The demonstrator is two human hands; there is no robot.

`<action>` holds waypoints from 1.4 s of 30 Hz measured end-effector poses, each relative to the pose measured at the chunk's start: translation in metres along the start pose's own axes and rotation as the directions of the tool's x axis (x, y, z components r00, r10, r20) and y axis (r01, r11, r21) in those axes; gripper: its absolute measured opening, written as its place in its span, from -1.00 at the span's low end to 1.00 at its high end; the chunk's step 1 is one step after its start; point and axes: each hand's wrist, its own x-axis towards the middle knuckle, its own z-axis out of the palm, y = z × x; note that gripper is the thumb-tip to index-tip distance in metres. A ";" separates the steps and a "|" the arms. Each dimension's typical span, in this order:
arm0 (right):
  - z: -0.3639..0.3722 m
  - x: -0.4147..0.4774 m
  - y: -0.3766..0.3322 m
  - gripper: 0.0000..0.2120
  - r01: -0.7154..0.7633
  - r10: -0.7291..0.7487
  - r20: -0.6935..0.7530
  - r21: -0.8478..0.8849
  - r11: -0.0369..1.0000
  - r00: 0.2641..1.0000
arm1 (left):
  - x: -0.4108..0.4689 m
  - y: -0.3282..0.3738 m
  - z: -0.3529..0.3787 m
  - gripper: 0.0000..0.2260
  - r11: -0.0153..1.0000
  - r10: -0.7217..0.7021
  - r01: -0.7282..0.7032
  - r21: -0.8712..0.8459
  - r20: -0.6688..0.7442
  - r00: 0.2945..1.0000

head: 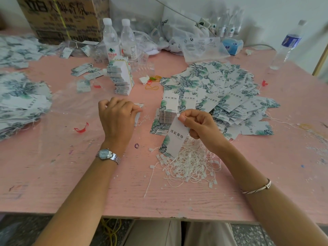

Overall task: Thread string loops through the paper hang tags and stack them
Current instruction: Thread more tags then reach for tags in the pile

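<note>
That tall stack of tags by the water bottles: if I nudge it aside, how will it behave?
Likely to topple or shear: the tall stack visibly leans, and its bundles sit stepped rather than flush. Probably heavy for its size, being dense card. Pushing low seems safer than pushing high.

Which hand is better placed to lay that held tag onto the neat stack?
Right, probably: the right hand pinches the tag, and the stack sits just beyond it. The left hand is farther off, fingers curled round a white piece.
</note>
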 end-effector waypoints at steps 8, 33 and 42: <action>-0.001 -0.001 -0.001 -0.89 -0.002 0.002 -0.007 0.000 1.000 1.000 | -0.005 0.012 -0.002 -0.78 0.983 -0.098 0.138 -0.124 0.285 0.954; 0.000 0.001 0.003 -0.90 -0.019 0.019 0.008 -0.013 1.000 1.000 | -0.005 0.013 -0.004 -0.69 0.950 -0.234 0.296 -0.096 0.406 0.883; -0.001 0.001 0.003 -0.89 -0.030 0.030 0.006 -0.020 0.999 1.000 | -0.003 0.016 -0.007 -0.84 0.948 -0.233 0.299 -0.109 0.404 0.885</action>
